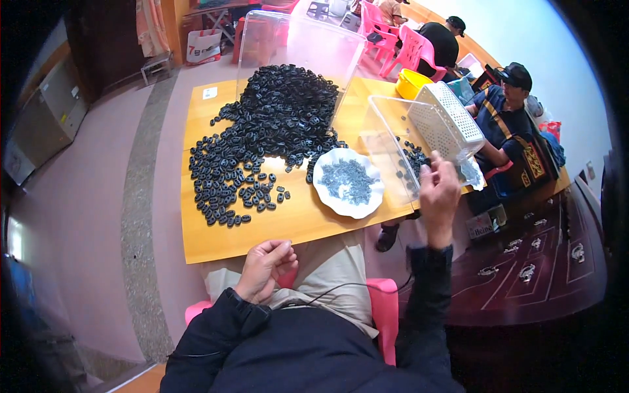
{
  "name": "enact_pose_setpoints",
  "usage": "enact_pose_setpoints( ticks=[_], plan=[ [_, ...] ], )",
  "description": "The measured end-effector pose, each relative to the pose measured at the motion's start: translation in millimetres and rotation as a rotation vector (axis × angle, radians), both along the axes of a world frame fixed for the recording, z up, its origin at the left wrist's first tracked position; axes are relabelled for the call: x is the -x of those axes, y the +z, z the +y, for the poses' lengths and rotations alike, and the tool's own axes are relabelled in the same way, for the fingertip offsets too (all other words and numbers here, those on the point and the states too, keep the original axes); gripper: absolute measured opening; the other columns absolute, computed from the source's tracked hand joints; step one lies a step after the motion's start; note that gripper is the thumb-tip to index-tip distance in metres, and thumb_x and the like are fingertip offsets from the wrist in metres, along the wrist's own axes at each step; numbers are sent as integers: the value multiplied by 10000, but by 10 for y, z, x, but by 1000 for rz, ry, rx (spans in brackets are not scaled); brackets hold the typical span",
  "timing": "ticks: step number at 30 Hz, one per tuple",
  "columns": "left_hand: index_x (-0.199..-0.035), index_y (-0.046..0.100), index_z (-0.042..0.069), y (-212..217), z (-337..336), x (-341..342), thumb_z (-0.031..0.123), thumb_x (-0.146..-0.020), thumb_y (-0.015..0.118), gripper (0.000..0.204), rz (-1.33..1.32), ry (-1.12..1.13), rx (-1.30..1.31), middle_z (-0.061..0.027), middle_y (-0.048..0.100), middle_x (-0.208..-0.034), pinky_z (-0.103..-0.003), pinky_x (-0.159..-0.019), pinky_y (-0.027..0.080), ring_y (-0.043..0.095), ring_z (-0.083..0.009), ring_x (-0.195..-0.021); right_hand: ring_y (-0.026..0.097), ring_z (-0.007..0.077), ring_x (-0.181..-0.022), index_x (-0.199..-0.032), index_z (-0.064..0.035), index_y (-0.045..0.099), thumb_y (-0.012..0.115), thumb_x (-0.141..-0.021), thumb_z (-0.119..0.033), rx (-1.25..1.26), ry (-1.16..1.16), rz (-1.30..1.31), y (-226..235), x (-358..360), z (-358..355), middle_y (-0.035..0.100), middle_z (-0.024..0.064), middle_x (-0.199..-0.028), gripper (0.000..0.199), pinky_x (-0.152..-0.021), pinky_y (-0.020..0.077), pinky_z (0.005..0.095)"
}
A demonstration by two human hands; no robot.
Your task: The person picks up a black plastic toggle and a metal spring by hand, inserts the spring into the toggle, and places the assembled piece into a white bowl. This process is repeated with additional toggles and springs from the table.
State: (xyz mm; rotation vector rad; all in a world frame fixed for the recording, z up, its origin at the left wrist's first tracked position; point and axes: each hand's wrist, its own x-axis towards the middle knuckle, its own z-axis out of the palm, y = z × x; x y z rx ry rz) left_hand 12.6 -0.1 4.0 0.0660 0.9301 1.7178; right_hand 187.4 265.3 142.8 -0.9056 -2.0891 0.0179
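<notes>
We note our two hands well apart. The left hand (267,267) sits just off the near edge of the surface (296,219), thumb and forefinger pressed together; we cannot tell whether anything is between them. The right hand (439,196), fingers curled, is at the near side of a clear box (385,128); its grip we cannot make out. Black pieces (282,108), small and two-holed, heap before a tipped clear bin (308,42) and spread toward us; more lie by the box. Between heap and box: a white scalloped plate (354,211) of small greyish parts (347,182).
</notes>
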Motion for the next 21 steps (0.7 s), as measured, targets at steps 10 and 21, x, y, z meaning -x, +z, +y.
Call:
enact_pose_setpoints(
  ticks=[10, 21],
  plan=[
    [-962, 612, 34, -25, -33, -1, 140, -913, 598, 118, 21, -2, 26, -28, 616, -825, -270, -733, 546, 610, -113, -763, 608, 272, -654, -868, 5, 637, 636, -799, -13, 241, 497, 135, -532, 297, -293, 614, 138, -759, 71, -606, 483, 323],
    [-959, 617, 29, -35, -35, 34, 133, -912, 600, 115, 18, 29, 23, -36, 626, -837, -269, -718, 558, 623, -113, -756, 619, 311, -730, -928, -8, 656, 654, -778, -41, 243, 533, -291, -888, 766, -348, 616, 143, -808, 154, -628, 484, 365]
  ],
)
